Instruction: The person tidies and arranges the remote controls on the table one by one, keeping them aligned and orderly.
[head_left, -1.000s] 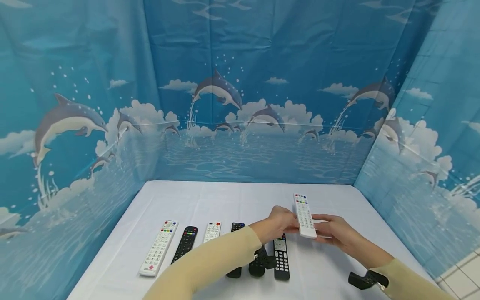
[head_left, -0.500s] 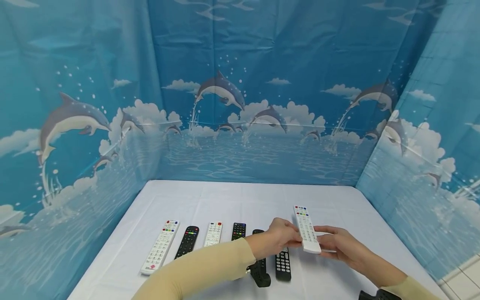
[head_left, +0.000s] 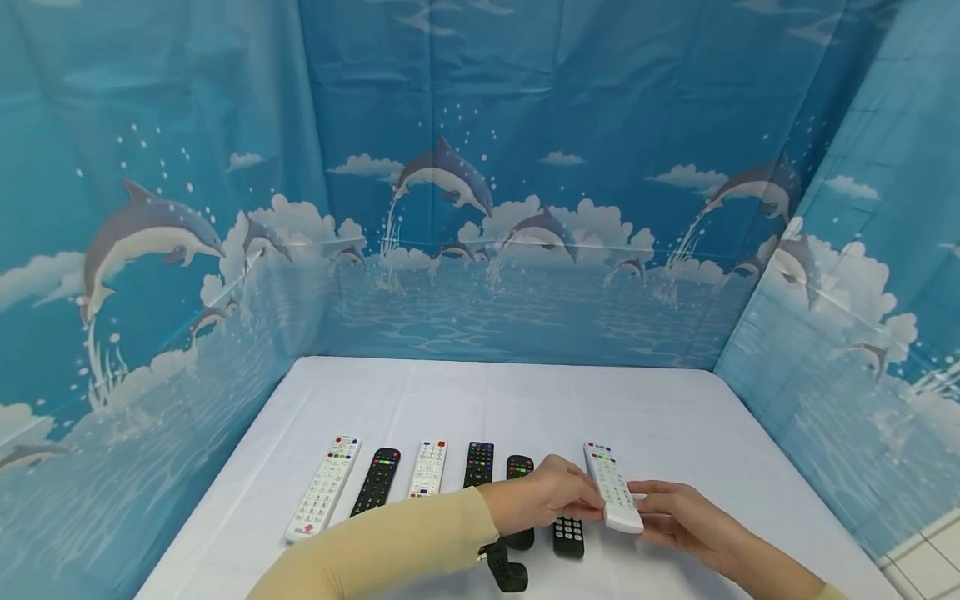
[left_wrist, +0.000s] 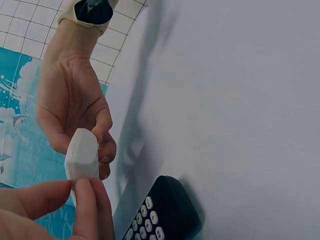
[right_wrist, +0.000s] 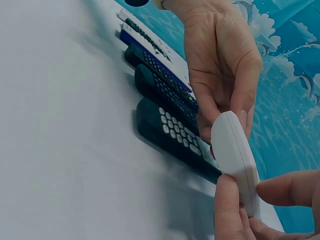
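Observation:
A white remote control with rows of pale buttons and a few coloured ones is held between both hands at the right end of a row of remotes. My left hand pinches its left edge with thumb and fingers. From the other side, my right hand pinches the right edge. In the left wrist view the white remote shows end-on, above the cloth. Just left of it lies a black remote with white keys, partly hidden under my left hand.
On the white tablecloth, several remotes lie side by side: a long white one, a black one, a shorter white one and more black ones. My left forearm crosses over some. A dolphin-print curtain surrounds the table.
Both hands have brought the white remote down toward the near side of the table, closer to the cloth. The other remotes stay where they were; the head view shifts slightly.

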